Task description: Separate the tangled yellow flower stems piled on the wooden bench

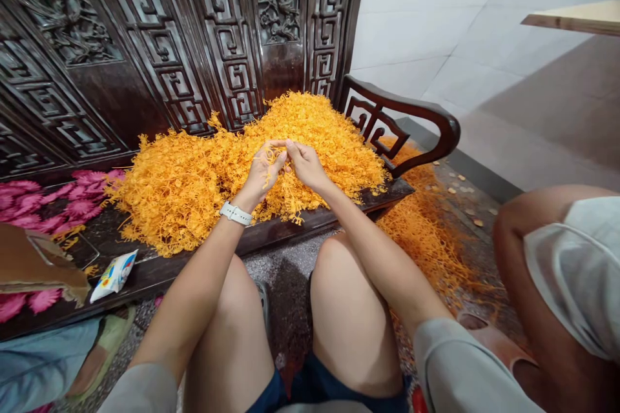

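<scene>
A big heap of yellow-orange curly plastic pieces (179,193) spreads over the dark wooden bench (261,235). Above its front part, my left hand (265,171) is closed around a curly yellow-orange piece (268,174), some of which sticks out over the palm. My right hand (304,164) meets the left, its thumb and forefinger pinched together at the left fingertips. What the right fingers grip is too small to make out. A pale watch (236,213) circles my left wrist.
Bright pink flower-like pieces (80,197), a cardboard box (39,261) and a small white packet (115,275) lie on the bench at left. Orange strands (426,232) cover the floor beyond the curved armrest (436,119). People sit close on both sides.
</scene>
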{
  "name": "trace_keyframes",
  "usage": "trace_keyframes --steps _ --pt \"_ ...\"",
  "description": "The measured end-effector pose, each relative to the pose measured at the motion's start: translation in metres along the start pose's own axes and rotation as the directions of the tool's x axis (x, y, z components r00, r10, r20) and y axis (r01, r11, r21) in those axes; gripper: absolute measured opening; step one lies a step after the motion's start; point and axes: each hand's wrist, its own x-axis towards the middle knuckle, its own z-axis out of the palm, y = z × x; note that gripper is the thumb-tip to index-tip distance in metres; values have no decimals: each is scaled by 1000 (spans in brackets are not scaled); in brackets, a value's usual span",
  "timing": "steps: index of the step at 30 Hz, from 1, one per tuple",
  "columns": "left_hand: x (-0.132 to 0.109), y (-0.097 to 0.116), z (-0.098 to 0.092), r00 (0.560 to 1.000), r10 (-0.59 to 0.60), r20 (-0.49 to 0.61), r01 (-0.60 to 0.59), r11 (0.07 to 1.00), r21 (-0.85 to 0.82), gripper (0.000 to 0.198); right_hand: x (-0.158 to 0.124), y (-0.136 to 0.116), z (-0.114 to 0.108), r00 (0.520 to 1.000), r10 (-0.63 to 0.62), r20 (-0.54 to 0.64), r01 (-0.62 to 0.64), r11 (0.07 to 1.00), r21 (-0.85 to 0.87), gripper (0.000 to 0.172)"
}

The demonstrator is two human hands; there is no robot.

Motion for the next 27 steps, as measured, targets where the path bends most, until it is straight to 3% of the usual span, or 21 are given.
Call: trace_keyframes --steps 3,8,10,16,20,27 --pt "3 -4 2 999 13 -37 -13 1000 0 45 -1 -2 4 998 25 -62 -25 1000 -10 72" --pt "6 -5 2 965 214 -151 -199 974 108 42 -2 0 7 993 72 -92 -76 996 -45 69" --pt "5 -2 4 963 219 -155 -201 972 126 41 -2 -1 8 994 53 -96 -60 995 -74 68" --pt "5 1 10 992 -37 -121 38 999 5 27 -4 -11 12 989 74 -124 -82 995 -59 72" --pt "9 9 13 979 -162 -121 151 984 -90 21 -3 -16 16 993 66 -98 -72 995 -66 75" --pt "9 35 17 949 -308 -73 279 924 -261 21 0 -21 26 986 98 -135 -86 992 98 74"
